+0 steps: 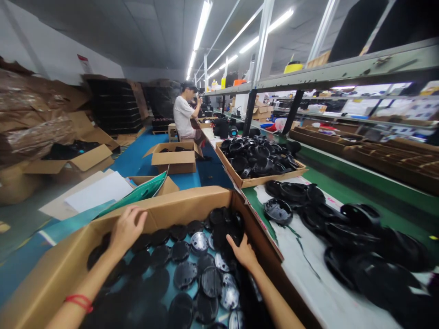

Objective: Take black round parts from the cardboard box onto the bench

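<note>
A large cardboard box (192, 201) in front of me holds many round black plastic parts (185, 275), laid out over a bluish sheet. My left hand (128, 228) hovers at the box's far left rim, its fingers apart and nothing in them. Inside the right wall, my right hand (243, 252) has its thumb and fingers about a black round part (224, 234) among a heap of similar pieces. Part of that piece is hidden by the hand and the dark pile. Some discs nearby shine silvery in the light.
On the bench to the right lie loose black parts (356, 228) and a shallow carton (247, 183) heaped with more. Behind my box are a green folder (137, 194) and another open box (173, 161). A co-worker (184, 114) sits farther along the bench. A shelf (343, 71) overhangs it.
</note>
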The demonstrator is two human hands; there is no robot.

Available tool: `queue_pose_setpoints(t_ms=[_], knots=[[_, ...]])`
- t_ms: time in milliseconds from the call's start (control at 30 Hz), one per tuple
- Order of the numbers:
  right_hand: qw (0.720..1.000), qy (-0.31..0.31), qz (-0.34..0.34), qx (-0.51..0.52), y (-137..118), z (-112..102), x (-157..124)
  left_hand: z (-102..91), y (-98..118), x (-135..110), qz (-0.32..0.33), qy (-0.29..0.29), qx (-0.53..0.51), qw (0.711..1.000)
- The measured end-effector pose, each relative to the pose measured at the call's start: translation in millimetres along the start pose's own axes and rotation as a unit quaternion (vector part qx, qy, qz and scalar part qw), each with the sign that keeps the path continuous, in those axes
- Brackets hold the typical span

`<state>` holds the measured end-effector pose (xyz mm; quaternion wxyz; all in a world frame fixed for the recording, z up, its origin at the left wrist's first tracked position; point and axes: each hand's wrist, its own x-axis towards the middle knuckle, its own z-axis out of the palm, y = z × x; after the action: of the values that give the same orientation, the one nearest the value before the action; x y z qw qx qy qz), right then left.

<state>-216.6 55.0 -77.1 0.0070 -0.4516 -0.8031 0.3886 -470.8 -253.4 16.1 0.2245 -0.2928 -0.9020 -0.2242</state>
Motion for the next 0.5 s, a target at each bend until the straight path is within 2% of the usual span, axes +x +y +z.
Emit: queue_pose_setpoints(t_ms=[133, 200, 267, 367, 500], knots=[[0.999, -0.013, 0.023, 0.02, 2.8, 7.9, 2.8, 84.1, 65.2, -12.8, 0.018, -0.129, -0.103, 0.986], [0.999, -0.017, 0.037, 0.021, 4.5, 11.7, 3.0, 128.9, 99.4, -17.1, -0.006, -0.185, -0.135, 0.973], [0.999, -0.016, 0.041, 0.025, 4.2, 14.6, 4.3, 165.7, 130.9, -17.5, -0.054, -0.232, -0.152, 0.959], [0.999, -0.005, 0.013, 0.049, -0.1, 17.4, 11.4, 199.8, 167.0, -11.2, -0.112, -0.286, -0.167, 0.937], [0.995, 0.006, -0.033, 0.097, -9.0, 20.9, 29.0, 214.7, 188.7, 2.4, -0.1, -0.365, -0.174, 0.909]])
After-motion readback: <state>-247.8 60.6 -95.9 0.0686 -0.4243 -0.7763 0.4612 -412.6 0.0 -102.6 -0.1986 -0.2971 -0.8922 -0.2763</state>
